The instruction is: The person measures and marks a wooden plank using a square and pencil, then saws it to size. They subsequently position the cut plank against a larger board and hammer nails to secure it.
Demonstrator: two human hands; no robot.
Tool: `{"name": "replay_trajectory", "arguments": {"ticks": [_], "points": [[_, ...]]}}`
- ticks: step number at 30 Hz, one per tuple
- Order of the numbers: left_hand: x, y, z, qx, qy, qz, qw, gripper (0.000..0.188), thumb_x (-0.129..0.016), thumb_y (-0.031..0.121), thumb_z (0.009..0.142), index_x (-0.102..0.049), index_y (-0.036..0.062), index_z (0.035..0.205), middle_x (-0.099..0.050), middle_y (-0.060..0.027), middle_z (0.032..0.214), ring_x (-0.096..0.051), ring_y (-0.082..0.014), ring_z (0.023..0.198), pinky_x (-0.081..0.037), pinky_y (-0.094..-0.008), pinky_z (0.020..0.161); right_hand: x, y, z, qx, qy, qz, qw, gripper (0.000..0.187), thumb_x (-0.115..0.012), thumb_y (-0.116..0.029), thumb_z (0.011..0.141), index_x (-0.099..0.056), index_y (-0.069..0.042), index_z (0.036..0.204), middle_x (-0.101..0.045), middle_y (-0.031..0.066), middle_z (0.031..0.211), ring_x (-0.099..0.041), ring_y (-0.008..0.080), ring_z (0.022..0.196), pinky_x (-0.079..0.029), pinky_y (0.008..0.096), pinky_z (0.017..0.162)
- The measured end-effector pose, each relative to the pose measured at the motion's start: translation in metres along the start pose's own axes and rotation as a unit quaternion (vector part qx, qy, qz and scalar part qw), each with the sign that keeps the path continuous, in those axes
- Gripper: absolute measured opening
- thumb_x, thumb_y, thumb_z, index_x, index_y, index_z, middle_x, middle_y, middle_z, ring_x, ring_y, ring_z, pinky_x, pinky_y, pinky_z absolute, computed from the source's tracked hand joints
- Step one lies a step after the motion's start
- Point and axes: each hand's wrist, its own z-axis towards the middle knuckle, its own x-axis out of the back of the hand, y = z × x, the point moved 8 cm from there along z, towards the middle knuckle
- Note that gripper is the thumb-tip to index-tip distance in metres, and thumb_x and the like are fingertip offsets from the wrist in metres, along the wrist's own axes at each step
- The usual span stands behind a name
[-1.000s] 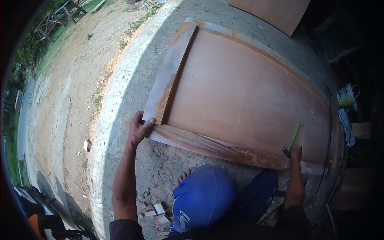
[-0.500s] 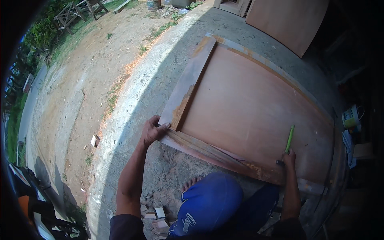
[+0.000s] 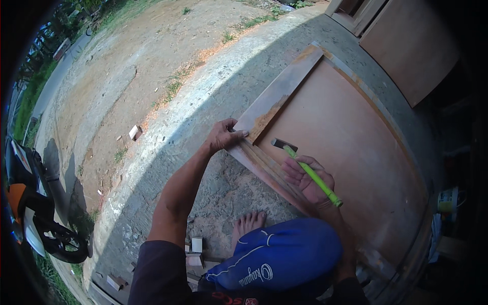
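A wooden framed panel [image 3: 351, 152], like a door, lies in front of me with its near edge by my knee. My left hand [image 3: 226, 136] is closed on its near left corner, thumb on top, where two frame strips meet. Over the near part of the panel, my right hand [image 3: 306, 184] holds a hammer [image 3: 320, 180] with a bright green handle. The palm is turned up and the handle lies loosely across the fingers. The dark metal head points left, toward the corner at my left hand, and is apart from it.
Small wood offcuts [image 3: 196, 245] lie by my bare foot [image 3: 249, 223]. At the far left stands a motorbike [image 3: 38, 223]. Plywood sheets [image 3: 412, 51] lean at the back right, and a white bucket [image 3: 447, 201] stands at the right. Sunlit dirt [image 3: 117, 91] borders the concrete.
My right hand has brought the hammer leftward, from the panel's right side to near my left hand, and the hammer has turned in it. My left hand keeps the corner; the view has shifted.
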Motion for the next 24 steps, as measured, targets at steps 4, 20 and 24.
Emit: {"name": "replay_trajectory", "arguments": {"ticks": [4,20,24], "points": [[0.002,-0.005,0.002,-0.018,0.023,-0.011,1.0,0.059,-0.089,0.047,0.073,-0.072,0.0016,0.107,-0.071,-0.0071,0.086,-0.066,-0.0154,0.078,-0.054,-0.0328,0.071,-0.012,0.016,0.018,-0.074,-0.013,-0.154,0.985,0.038,-0.048,-0.014,0.104,-0.048,-0.001,0.139,-0.059,0.025,0.133,-0.063,0.0354,0.121,-0.051,0.0467,0.103],[0.001,-0.011,0.009,-0.05,0.031,-0.034,0.998,0.056,-0.089,0.046,0.073,-0.07,0.004,0.105,-0.069,-0.0054,0.08,-0.065,-0.0146,0.075,-0.053,-0.0325,0.069,-0.052,0.054,0.019,0.029,-0.236,-0.896,0.375,0.06,-0.051,-0.014,0.098,-0.042,-0.037,0.153,-0.06,0.0191,0.1,-0.071,0.0338,0.079,-0.061,0.0482,0.066],[-0.002,-0.017,0.013,-0.035,0.03,-0.021,0.999,0.059,-0.089,0.047,0.072,-0.07,0.0045,0.107,-0.069,-0.0056,0.08,-0.065,-0.0148,0.075,-0.053,-0.0328,0.069,-0.043,0.057,0.029,0.001,-0.159,-0.908,0.388,0.057,-0.05,-0.016,0.099,-0.044,-0.037,0.152,-0.059,0.0192,0.096,-0.07,0.033,0.076,-0.06,0.0477,0.065]]}}
